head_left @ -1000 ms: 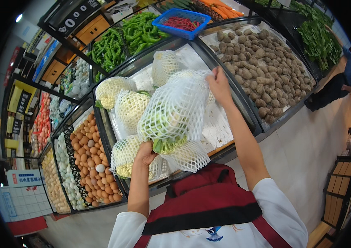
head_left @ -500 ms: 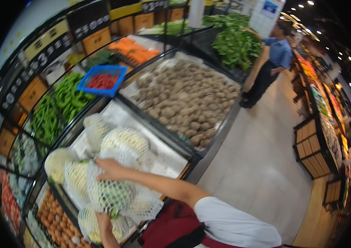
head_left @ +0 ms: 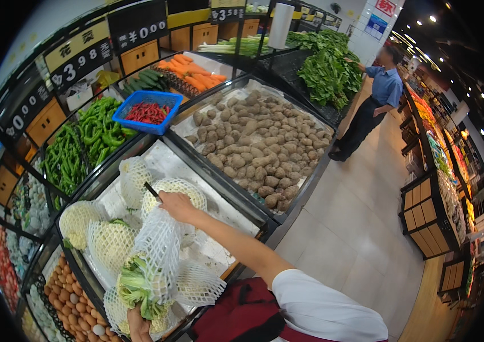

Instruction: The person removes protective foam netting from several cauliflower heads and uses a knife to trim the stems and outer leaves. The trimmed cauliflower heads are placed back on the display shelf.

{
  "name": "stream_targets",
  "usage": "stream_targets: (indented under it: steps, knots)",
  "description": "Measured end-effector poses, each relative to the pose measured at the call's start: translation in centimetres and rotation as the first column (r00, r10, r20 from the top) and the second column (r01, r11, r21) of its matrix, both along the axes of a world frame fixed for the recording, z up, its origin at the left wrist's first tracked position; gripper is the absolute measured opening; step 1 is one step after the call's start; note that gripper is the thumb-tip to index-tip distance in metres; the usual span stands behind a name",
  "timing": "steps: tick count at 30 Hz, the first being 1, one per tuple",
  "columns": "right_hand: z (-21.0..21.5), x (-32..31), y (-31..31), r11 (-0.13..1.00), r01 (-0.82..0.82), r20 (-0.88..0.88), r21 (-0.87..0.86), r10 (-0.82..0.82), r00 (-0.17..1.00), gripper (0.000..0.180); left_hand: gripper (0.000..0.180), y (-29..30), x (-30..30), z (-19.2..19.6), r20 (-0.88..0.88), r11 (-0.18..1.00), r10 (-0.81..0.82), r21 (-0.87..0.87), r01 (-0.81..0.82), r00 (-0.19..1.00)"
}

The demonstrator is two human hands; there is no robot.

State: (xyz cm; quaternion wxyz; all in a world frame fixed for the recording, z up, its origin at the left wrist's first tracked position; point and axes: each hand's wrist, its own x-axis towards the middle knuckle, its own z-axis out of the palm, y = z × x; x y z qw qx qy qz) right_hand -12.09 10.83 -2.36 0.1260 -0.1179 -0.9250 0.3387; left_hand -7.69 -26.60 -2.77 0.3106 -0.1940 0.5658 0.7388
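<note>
In my right hand [head_left: 178, 206], the fingers are closed on the gathered top of a white foam net [head_left: 161, 242]. A thin black tool [head_left: 151, 189], its kind unclear, sticks out of the same grip. The net stretches down to a cauliflower [head_left: 135, 285], whose green leaves and cut stem show outside it. Low in the picture, my left hand [head_left: 138, 324] grips this cauliflower from below, its fingers partly hidden by leaves. Several other netted cauliflowers [head_left: 112, 245] lie around it in the white-lined bin [head_left: 219, 236].
A potato bin [head_left: 259, 142] adjoins on the far right side. Green peppers [head_left: 102, 125], a blue basket [head_left: 162, 126] of red chilies and carrots [head_left: 190, 69] lie beyond. Eggs [head_left: 74, 302] are at the near left. A person in a blue shirt [head_left: 386, 85] stands by leafy greens [head_left: 327, 68].
My right hand has moved up and away, drawing the net out long. The cauliflower's leaves and stem have come out of the net. My left hand has shifted slightly lower.
</note>
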Motion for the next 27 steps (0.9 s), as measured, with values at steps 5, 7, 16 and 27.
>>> stream_targets:
  steps: [5, 7, 16, 27]
  knots:
    - [0.1, 1.9, 1.5, 0.977, -0.146, 0.172, -0.156, 0.173, 0.970, 0.035, 0.038, -2.7, 0.7, -1.1, 0.200, 0.855, 0.212, 0.436, -0.281, 0.957]
    - [-0.3, 2.7, 2.1, 0.976, -0.096, 0.178, -0.197, 0.132, 0.975, 0.045, 0.041, -3.7, 0.8, -1.8, 0.090, 0.769, 0.113, 0.623, -0.144, 0.990]
    - [4.2, -1.4, 2.4, 0.983, 0.151, -0.298, -0.107, -0.177, 0.938, 0.027, 0.045, -7.4, 2.8, -1.5, 0.030, 0.645, 0.361, 0.714, -0.273, 0.932]
    - [6.4, -0.5, -7.2, 0.997, 0.014, -0.214, 0.080, 0.003, 0.977, 0.050, 0.047, -3.1, 1.4, 4.6, -0.232, 0.987, 0.053, -0.134, -0.086, 0.971]
